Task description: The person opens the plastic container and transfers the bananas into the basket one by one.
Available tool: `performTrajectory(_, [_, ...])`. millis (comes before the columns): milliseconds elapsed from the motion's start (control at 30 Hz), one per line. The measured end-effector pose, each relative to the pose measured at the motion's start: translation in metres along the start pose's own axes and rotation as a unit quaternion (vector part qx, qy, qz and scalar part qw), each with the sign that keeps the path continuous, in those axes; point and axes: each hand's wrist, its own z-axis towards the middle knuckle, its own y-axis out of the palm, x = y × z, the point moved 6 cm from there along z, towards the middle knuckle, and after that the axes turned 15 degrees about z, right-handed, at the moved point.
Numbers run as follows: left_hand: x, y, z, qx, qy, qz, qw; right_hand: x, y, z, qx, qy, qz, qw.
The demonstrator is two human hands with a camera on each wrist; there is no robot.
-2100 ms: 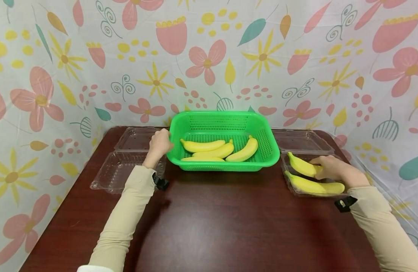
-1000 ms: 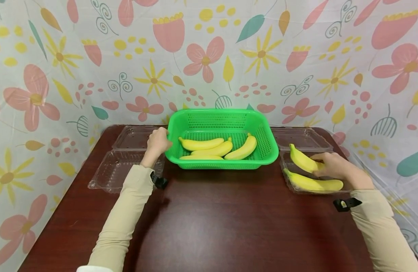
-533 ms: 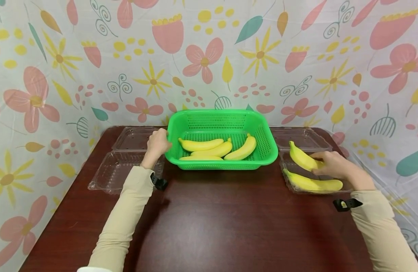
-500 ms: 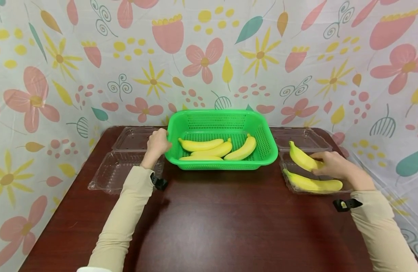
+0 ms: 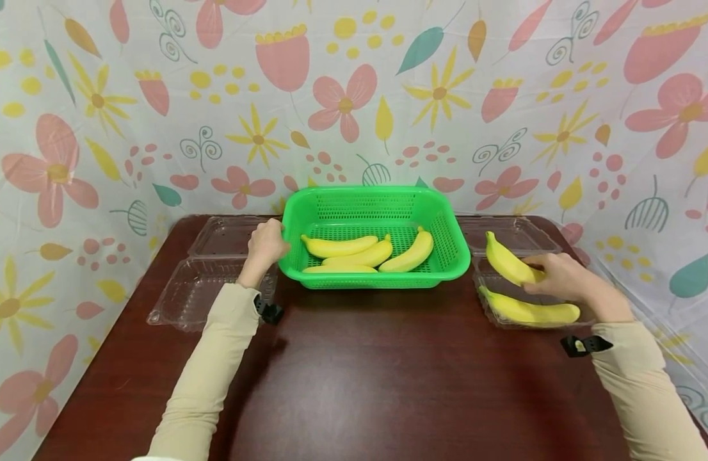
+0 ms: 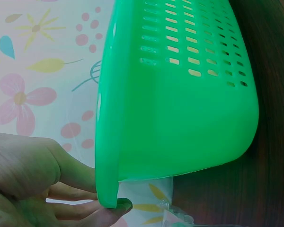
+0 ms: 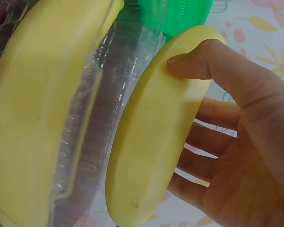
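Note:
My right hand point(image 5: 561, 280) holds a yellow banana point(image 5: 506, 259) over the right clear plastic box point(image 5: 485, 314). In the right wrist view the thumb lies on the near side of the held banana point(image 7: 151, 127), with the fingers behind it. Another banana point(image 5: 529, 312) lies in that box along its front. My left hand point(image 5: 267, 243) grips the left rim of a green perforated basket point(image 5: 383, 280). The left wrist view shows thumb and fingers around the rim of the basket point(image 6: 165, 127). Several bananas point(image 5: 410, 251) lie inside the basket.
Left of the basket stands another clear plastic box point(image 5: 187, 291), its lid point(image 5: 224, 234) folded back. The right box's lid point(image 5: 509, 234) also lies open behind it. A dark brown table point(image 5: 377, 371) carries everything, with a flowered curtain point(image 5: 354, 77) behind its back edge.
My right hand has lifted its banana away from the other banana in the right box and tilted the stem end up. My left hand keeps its place on the basket rim.

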Motion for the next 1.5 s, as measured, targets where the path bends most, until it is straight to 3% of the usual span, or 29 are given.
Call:
performTrajectory(333, [0.004,-0.001,0.000,0.018,0.006,-0.017,0.9997,-0.013,-0.018,0.000,0.007,-0.011,-0.001,0.9999])
performTrajectory(500, [0.002,-0.002,0.000,0.013,0.016,-0.006,0.9998,-0.017,-0.011,-0.007,0.004,-0.017,0.011,0.9998])
performTrajectory(633, [-0.004,-0.006,-0.001,0.014,0.017,0.009,0.9997,-0.022,0.002,-0.005,-0.002,-0.026,0.013,0.9996])
performTrajectory(800, [-0.003,-0.013,0.005,0.019,0.018,0.014,0.9996,-0.031,0.001,0.002,0.010,-0.036,0.000,0.9993])
performTrajectory(1000, [-0.005,-0.002,0.003,0.009,-0.002,-0.005,0.9999,-0.043,-0.010,0.010,-0.002,-0.038,-0.004,0.9993])
performTrajectory(1100, [0.001,0.001,-0.001,0.013,0.001,-0.007,0.9999,-0.046,-0.018,0.004,0.014,-0.037,-0.003,0.9992])
performTrajectory(1267, [0.005,0.007,-0.010,0.001,0.002,0.000,1.0000,-0.058,-0.023,-0.001,0.024,-0.059,-0.001,0.9980])
performTrajectory(1500, [0.003,-0.004,-0.011,0.034,0.003,0.010,0.9994,-0.093,-0.020,0.015,0.039,-0.132,0.003,0.9905])
